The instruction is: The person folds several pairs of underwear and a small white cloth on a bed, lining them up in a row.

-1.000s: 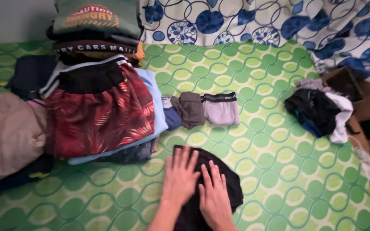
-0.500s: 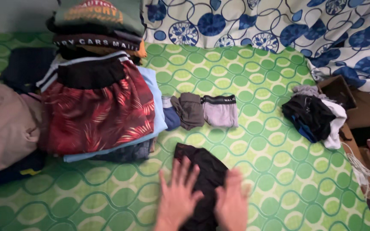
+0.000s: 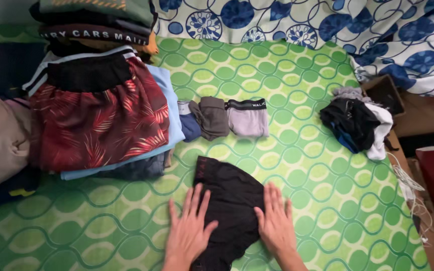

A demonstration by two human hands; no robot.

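A black piece of underwear (image 3: 229,193) lies flat on the green patterned bed sheet (image 3: 302,165) near the front edge. My left hand (image 3: 189,228) rests palm down on its left side with fingers spread. My right hand (image 3: 276,223) lies flat at its right edge, fingers together and pointing away from me. Neither hand grips the cloth. Just beyond it sit three folded pieces in a row: a blue one (image 3: 189,125), a brown one (image 3: 212,117) and a grey one (image 3: 248,118).
A stack of folded shorts topped by a red leaf-print pair (image 3: 96,118) fills the left. Folded shirts (image 3: 96,27) are piled behind it. A heap of unfolded dark and white garments (image 3: 357,125) lies at the right. A blue-and-white floral blanket (image 3: 327,25) lines the back.
My hands have slid apart across the black garment, the left toward its left side and the right to its right edge. The garment lies wider and flatter. The view shifted slightly.
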